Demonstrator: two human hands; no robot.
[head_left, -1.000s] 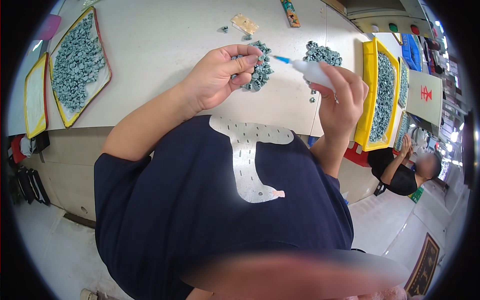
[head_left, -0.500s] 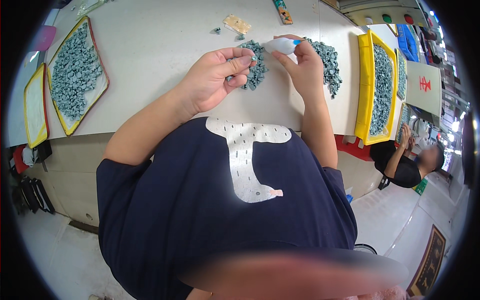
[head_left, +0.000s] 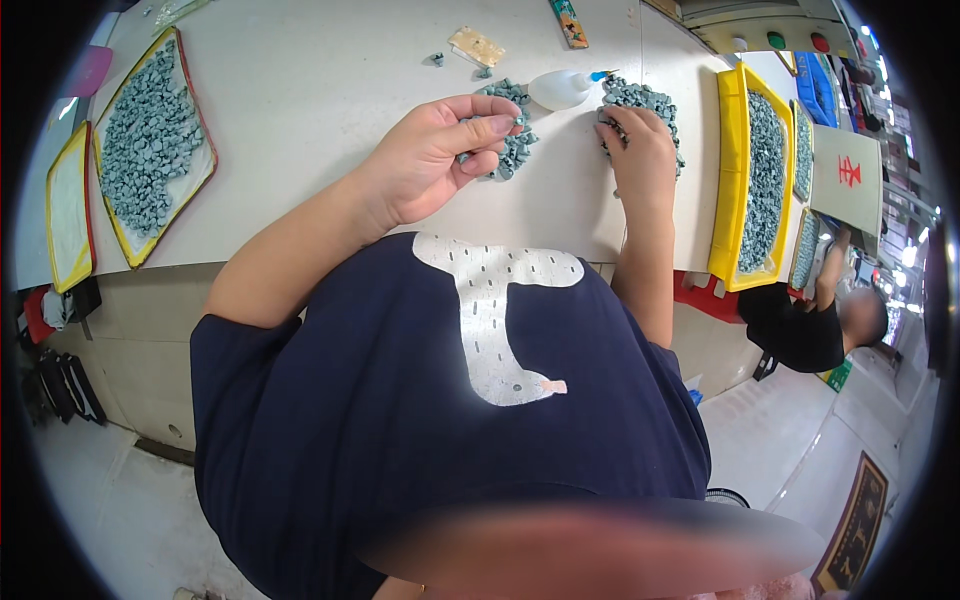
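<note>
My left hand (head_left: 435, 155) is closed in a pinch on a small grey-green piece (head_left: 517, 121) at the thumb and index fingertips. Beneath those fingertips lies a pile of similar small grey-green pieces (head_left: 516, 150). My right hand (head_left: 640, 155) has its fingers curled down at the near left edge of a second pile (head_left: 652, 97); what lies between the fingertips is too small to make out. Between the two piles, a white squeeze bottle (head_left: 560, 91) with a blue-based thin nozzle rests on its side, touched by neither hand.
Left on the white table (head_left: 300, 110) is a yellow-rimmed tray (head_left: 206, 150) of grey-green pieces, beside another yellow-rimmed tray (head_left: 72, 210). A deep yellow bin (head_left: 730, 180) of pieces stands right. A beige card (head_left: 477, 46) lies farther back. A co-worker (head_left: 800, 320) sits at far right.
My right hand has let go of the squeeze bottle, now lying on the table, and moved right and nearer to the right-hand pile. My left hand keeps its pinch, nearly still.
</note>
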